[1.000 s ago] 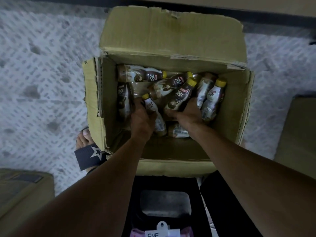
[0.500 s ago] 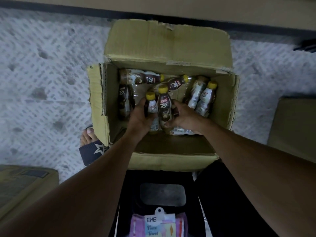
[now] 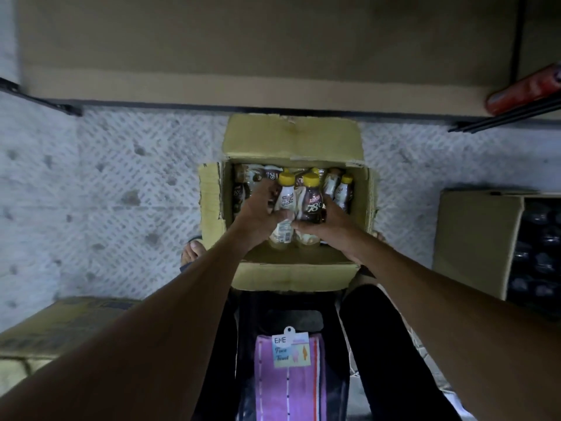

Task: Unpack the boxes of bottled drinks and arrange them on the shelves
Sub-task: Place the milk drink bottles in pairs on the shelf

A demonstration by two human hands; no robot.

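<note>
View from above, looking down a person's two bare arms into an open cardboard box on a patterned floor. The left hand has its grip wrapped around a pale-labelled bottle. The right hand has its grip wrapped around a dark-labelled bottle. Both bottles have yellow caps, stand upright and are pressed side by side, at the near side of the box opening. More bottles lie loosely in the far part of the box, some tilted.

A wide brown shelf runs across the top, just beyond the box, with a red object at its right end. To the right stands a second box, open, showing rows of dark bottle tops. A closed carton sits at lower left. A foot shows beside the box's left corner. A purple towel with a tag lies at the bottom, between the arms.
</note>
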